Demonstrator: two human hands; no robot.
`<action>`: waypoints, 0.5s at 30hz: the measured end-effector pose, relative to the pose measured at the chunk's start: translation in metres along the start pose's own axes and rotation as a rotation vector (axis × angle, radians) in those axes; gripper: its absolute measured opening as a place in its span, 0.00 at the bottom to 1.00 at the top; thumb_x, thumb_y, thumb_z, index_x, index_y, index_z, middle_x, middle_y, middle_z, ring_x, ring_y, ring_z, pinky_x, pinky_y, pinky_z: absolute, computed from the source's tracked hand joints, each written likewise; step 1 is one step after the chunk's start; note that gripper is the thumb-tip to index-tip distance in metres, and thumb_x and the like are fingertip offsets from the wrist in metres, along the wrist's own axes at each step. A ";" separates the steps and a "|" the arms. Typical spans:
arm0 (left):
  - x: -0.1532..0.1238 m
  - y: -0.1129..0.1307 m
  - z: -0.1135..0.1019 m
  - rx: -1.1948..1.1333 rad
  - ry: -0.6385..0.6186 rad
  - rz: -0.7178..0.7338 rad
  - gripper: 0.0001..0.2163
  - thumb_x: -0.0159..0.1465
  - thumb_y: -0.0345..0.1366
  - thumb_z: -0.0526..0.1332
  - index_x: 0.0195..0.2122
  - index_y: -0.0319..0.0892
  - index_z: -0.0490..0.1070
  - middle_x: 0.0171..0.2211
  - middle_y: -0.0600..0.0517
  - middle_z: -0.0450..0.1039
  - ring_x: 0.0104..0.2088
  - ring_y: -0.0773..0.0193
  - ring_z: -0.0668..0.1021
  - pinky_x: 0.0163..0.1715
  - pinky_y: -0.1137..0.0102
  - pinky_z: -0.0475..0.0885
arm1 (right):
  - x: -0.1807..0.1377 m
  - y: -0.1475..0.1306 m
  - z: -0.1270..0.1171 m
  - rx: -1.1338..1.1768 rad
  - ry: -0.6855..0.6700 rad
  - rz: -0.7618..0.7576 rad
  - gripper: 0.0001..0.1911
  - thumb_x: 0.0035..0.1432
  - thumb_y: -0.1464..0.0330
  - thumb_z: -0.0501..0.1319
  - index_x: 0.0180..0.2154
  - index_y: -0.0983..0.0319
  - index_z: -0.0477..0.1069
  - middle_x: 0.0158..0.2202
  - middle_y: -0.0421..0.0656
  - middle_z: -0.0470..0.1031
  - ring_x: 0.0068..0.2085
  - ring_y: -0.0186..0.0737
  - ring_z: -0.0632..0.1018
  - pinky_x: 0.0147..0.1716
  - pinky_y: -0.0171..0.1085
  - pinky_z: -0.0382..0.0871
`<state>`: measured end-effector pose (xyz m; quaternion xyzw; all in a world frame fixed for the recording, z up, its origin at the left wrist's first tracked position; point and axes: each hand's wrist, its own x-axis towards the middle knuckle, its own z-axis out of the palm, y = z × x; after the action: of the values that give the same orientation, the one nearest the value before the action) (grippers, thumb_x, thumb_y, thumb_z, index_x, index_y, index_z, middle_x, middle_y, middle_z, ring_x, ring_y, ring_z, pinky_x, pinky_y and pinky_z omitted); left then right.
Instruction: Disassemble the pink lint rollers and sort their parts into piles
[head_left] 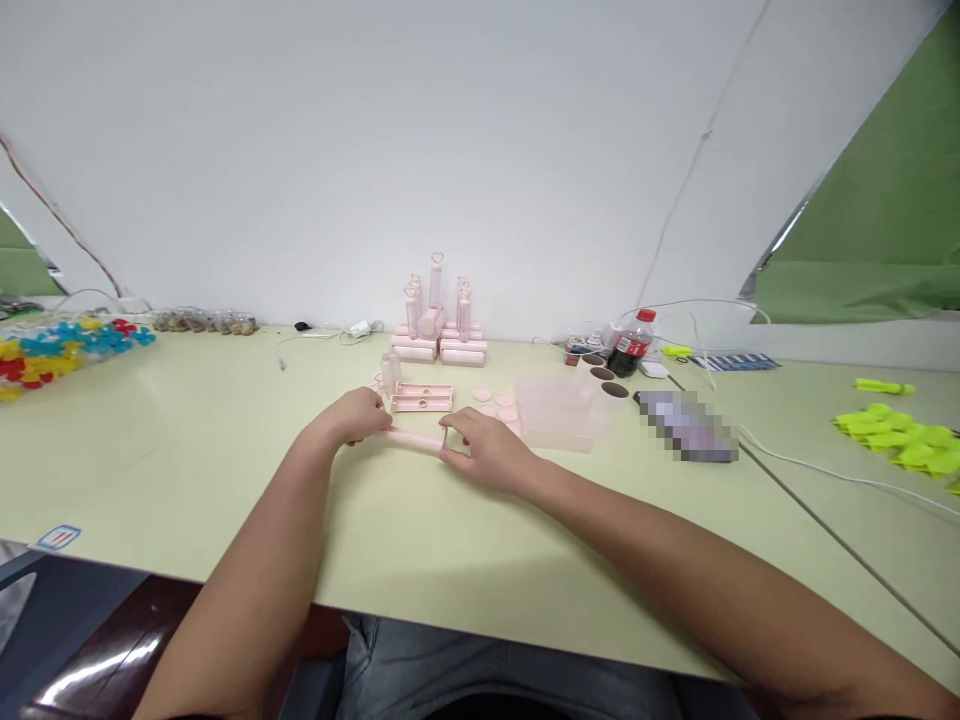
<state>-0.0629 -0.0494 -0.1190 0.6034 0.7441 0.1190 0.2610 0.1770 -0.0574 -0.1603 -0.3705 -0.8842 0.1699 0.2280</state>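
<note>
A long pale pink plastic case piece (pixel 414 440) lies level between my two hands, low over the table. My left hand (pixel 358 417) is closed on its left end, the fingertips partly hidden. At the right end my right hand (pixel 484 450) grips it between thumb and fingers. Just beyond it sits a pink open case (pixel 423 398) with ring-like parts inside. Beside that case, near my left hand, stand clear pink tubes (pixel 391 370). Several flat pink discs (pixel 504 402) lie past my right hand.
Pink boxes (pixel 463 352) and upright tubes with heart-shaped tops (pixel 436 280) stand against the wall. To the right are a translucent pink box (pixel 555 415), cardboard-like tubes (pixel 614 390), a cola bottle (pixel 631 345) and a phone (pixel 686 425). Colourful flower-shaped pieces (pixel 67 345) lie far left.
</note>
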 end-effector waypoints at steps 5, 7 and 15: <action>0.013 -0.003 0.010 -0.006 0.000 -0.077 0.07 0.48 0.37 0.62 0.20 0.43 0.63 0.12 0.51 0.63 0.13 0.61 0.67 0.17 0.67 0.60 | 0.024 0.009 0.013 -0.126 -0.025 0.099 0.13 0.62 0.70 0.56 0.48 0.64 0.72 0.44 0.50 0.77 0.43 0.45 0.75 0.37 0.37 0.62; 0.015 -0.002 0.013 -0.012 -0.001 -0.071 0.08 0.50 0.38 0.62 0.20 0.43 0.63 0.11 0.52 0.63 0.13 0.62 0.67 0.17 0.67 0.60 | 0.028 0.012 0.013 -0.130 -0.036 0.109 0.11 0.61 0.71 0.55 0.44 0.64 0.73 0.40 0.49 0.78 0.41 0.45 0.75 0.35 0.36 0.61; 0.013 -0.002 0.012 -0.168 0.037 0.017 0.14 0.49 0.41 0.69 0.27 0.43 0.64 0.16 0.57 0.66 0.13 0.69 0.65 0.15 0.72 0.59 | 0.025 0.017 0.013 -0.073 -0.003 0.150 0.19 0.63 0.69 0.55 0.56 0.62 0.63 0.38 0.45 0.78 0.37 0.41 0.76 0.32 0.34 0.59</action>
<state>-0.0603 -0.0393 -0.1334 0.5834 0.7309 0.1944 0.2959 0.1647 -0.0296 -0.1718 -0.4436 -0.8600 0.1547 0.1995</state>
